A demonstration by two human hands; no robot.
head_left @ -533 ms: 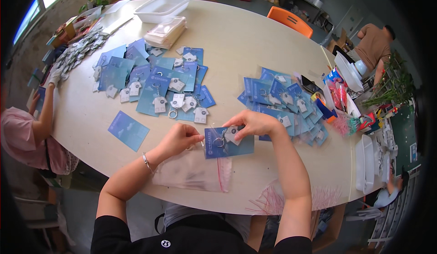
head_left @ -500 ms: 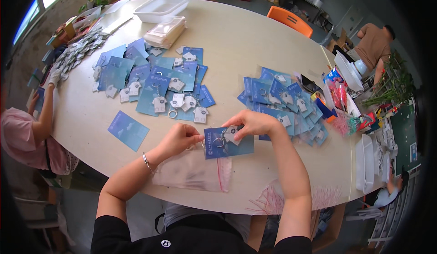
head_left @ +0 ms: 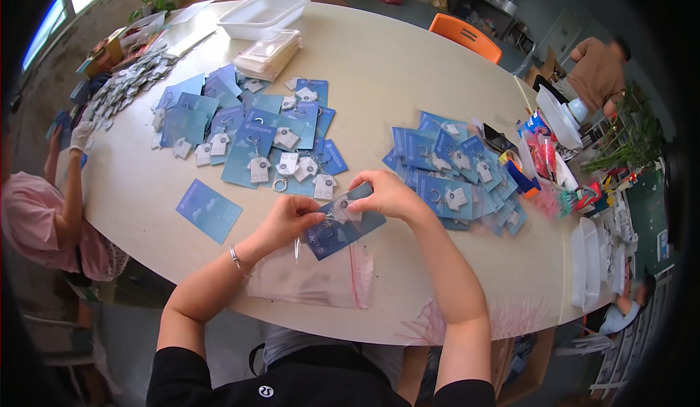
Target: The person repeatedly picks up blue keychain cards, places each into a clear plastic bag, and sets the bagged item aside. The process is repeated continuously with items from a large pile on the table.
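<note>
In front of me a blue card (head_left: pixel 341 239) with a white shirt-shaped keychain (head_left: pixel 348 211) is held tilted, its right end raised. My right hand (head_left: pixel 390 196) grips the card's upper right part, fingers over the keychain. At the card's left edge, my left hand (head_left: pixel 290 221) is closed in a pinch; a thin clear strip of film hangs beneath its fingertips. Under the card, clear zip bags (head_left: pixel 310 277) with a red closure line lie flat on the table (head_left: pixel 408 298). A single blue card (head_left: pixel 208 211) without a keychain rests left of my left hand.
A pile of carded keychains (head_left: pixel 251 137) spreads out beyond my left hand, and another pile (head_left: pixel 456 166) lies to the right. Stacked clear bags (head_left: pixel 268 53) and a white tray (head_left: pixel 264 15) stand at the back. A co-worker (head_left: pixel 55 221) sits at the left edge.
The card has turned from nearly level to a slant, its right end up and its left end lower. My right hand has shifted slightly left. The co-worker's arms at the left have moved.
</note>
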